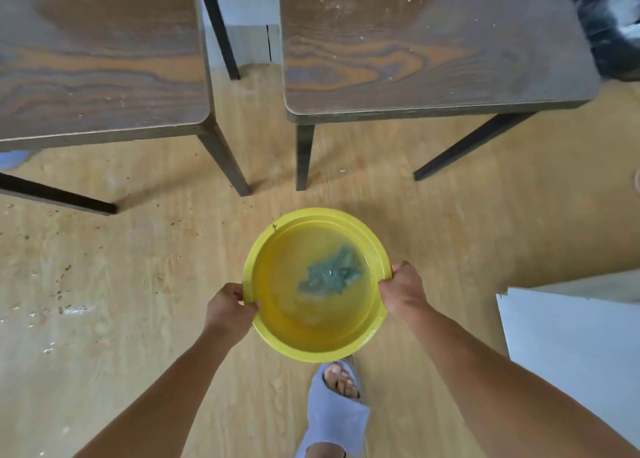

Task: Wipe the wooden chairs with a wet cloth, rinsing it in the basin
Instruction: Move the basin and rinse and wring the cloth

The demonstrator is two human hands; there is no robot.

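A sandalled foot stands on the wooden floor at 6 o'clock. Above it, the left hand and right hand grip the yellow basin by its rim at 9 and 3 o'clock, the cloth submerged in its water. Farther off, two wooden chairs stand at 10 o'clock and 1 o'clock.

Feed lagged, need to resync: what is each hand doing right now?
Left hand: closed on the rim of the round yellow plastic basin.
Right hand: closed on the opposite rim.

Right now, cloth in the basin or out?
In. The cloth lies crumpled under the water in the yellow basin, which both hands hold by the rim.
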